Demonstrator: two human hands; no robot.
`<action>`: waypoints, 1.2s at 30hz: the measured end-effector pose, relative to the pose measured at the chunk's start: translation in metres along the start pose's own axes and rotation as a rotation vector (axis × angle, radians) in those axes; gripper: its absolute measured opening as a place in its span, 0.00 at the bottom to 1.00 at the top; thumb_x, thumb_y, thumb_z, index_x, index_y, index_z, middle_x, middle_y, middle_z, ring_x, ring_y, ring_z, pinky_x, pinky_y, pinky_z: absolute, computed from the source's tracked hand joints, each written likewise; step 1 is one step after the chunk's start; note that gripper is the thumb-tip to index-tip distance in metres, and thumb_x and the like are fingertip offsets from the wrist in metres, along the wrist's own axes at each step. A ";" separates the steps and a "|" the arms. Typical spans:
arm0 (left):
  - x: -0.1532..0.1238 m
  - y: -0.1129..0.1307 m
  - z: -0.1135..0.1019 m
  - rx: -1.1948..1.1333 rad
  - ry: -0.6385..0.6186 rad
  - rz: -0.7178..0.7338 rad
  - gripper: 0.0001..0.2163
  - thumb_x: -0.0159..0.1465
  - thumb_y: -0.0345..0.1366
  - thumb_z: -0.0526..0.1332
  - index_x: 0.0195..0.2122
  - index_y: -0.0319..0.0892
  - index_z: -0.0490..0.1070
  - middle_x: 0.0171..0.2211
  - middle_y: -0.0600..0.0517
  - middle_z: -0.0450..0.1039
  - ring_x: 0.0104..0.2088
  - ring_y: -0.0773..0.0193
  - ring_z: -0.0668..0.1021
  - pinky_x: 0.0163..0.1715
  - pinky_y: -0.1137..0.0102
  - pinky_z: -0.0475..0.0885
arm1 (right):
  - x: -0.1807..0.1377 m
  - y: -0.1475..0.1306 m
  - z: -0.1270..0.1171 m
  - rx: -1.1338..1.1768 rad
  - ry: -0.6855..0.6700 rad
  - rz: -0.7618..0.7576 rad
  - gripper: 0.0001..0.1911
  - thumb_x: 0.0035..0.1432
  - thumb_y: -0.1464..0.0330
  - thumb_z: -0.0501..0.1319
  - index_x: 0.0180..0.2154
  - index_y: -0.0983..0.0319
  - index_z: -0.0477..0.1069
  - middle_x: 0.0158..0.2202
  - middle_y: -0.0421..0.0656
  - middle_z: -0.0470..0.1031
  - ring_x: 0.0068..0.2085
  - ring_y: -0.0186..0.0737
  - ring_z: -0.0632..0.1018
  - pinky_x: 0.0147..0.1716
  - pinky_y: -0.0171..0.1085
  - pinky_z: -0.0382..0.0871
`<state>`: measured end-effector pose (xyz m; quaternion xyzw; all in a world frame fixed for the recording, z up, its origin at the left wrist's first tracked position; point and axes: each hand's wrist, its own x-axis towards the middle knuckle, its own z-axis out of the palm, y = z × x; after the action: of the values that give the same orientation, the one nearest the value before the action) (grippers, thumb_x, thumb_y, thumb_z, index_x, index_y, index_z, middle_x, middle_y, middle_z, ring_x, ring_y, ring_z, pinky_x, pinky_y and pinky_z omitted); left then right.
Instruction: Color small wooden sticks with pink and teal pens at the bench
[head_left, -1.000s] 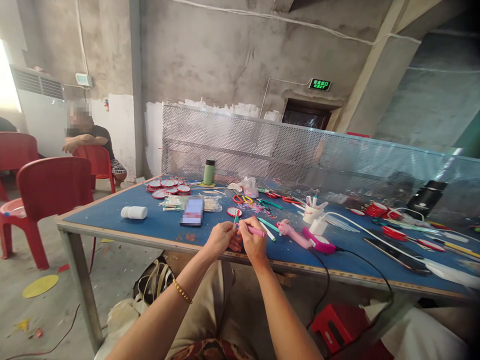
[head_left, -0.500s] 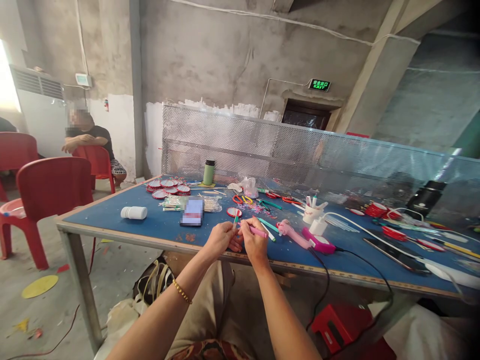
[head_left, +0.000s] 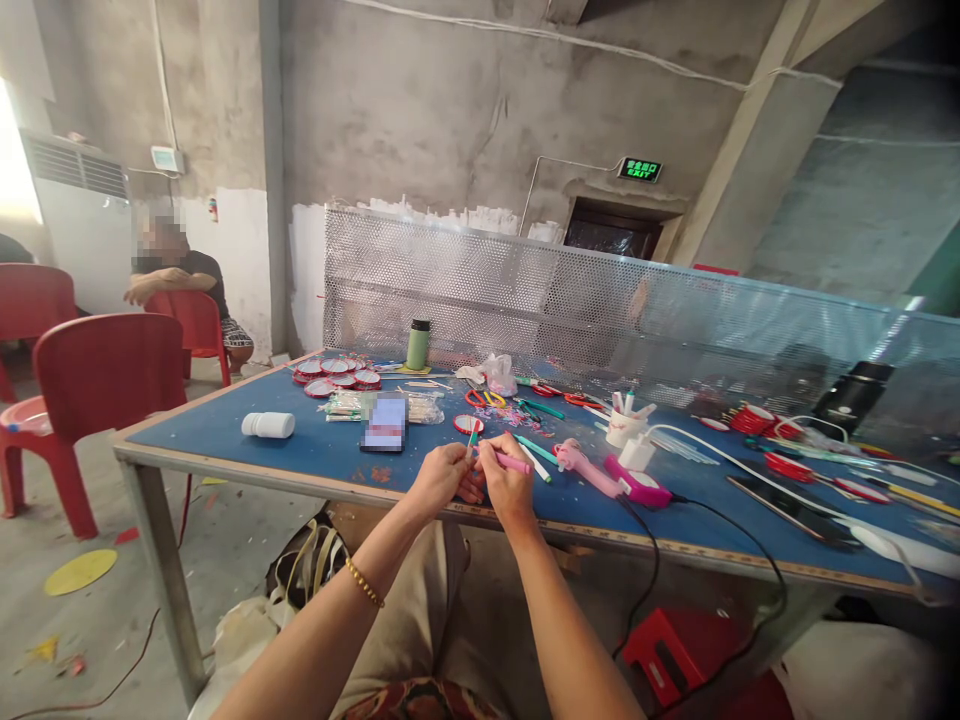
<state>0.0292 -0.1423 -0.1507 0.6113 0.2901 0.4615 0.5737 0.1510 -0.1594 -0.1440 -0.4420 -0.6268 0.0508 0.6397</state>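
Both hands meet over the front edge of the blue table. My left hand is closed, pinching a thin flat stick with a pale and green surface that rises from the fingertips. My right hand grips a pink marker, its rear end pointing right and its tip hidden by the fingers near the stick. Just beyond the hands lies a small round white disc with a red rim. To the right are a teal marker and a white pen with a green end.
A phone, white bottle and red-rimmed discs lie to the left. Pliers, a pink handheld tool and a pen cup stand right. A cable crosses the edge. A seated person is far left.
The pink marker and right fingers have shifted slightly to the left against the stick. The left hand stays nearly still, and the table things have not moved.
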 end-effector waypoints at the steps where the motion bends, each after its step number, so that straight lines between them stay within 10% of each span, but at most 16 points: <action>1: 0.000 0.000 0.000 -0.002 -0.002 -0.002 0.17 0.60 0.51 0.61 0.26 0.41 0.66 0.20 0.50 0.75 0.21 0.61 0.80 0.23 0.69 0.76 | 0.000 0.000 0.000 -0.005 0.000 -0.005 0.11 0.60 0.63 0.58 0.26 0.58 0.66 0.20 0.36 0.71 0.23 0.36 0.73 0.25 0.34 0.67; 36: 0.000 -0.001 0.000 0.005 0.003 -0.009 0.16 0.61 0.50 0.61 0.27 0.41 0.67 0.21 0.49 0.77 0.21 0.60 0.80 0.23 0.69 0.77 | 0.000 -0.001 0.000 0.038 0.017 0.043 0.11 0.59 0.63 0.59 0.25 0.58 0.66 0.19 0.36 0.70 0.19 0.36 0.72 0.21 0.34 0.66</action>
<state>0.0297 -0.1417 -0.1520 0.6105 0.2950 0.4592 0.5739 0.1501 -0.1605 -0.1435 -0.4437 -0.6108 0.0726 0.6518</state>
